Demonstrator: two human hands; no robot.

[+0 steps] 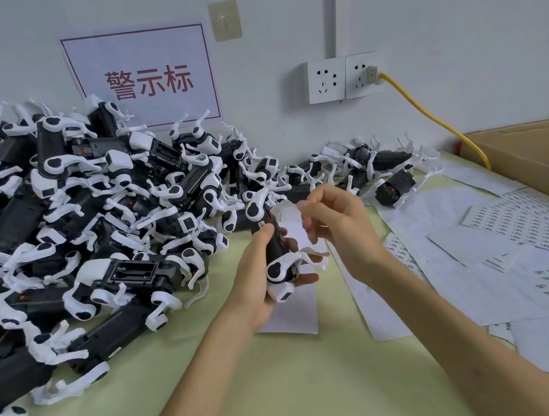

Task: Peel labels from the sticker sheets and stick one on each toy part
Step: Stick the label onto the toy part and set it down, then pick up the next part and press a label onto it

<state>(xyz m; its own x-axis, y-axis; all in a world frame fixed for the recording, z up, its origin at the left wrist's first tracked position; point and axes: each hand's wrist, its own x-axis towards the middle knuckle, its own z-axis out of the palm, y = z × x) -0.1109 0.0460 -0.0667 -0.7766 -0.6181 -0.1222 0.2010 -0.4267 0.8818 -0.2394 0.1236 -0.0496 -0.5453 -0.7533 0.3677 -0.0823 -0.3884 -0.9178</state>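
My left hand (258, 285) grips a black-and-white toy part (277, 258) upright above the table's middle, thumb pressed on its upper black body. My right hand (333, 225) hovers just right of the part, its fingers curled and blurred near the part's top; whether a label is pinched between them I cannot tell. A white sticker sheet (298, 307) lies on the table under the held part. More sticker sheets (521, 224) printed with small labels are spread to the right.
A big heap of black-and-white toy parts (80, 230) fills the left. A smaller group (371, 169) lies by the wall. An open cardboard box (533, 151) stands far right. A yellow cable (434, 117) runs from the wall socket.
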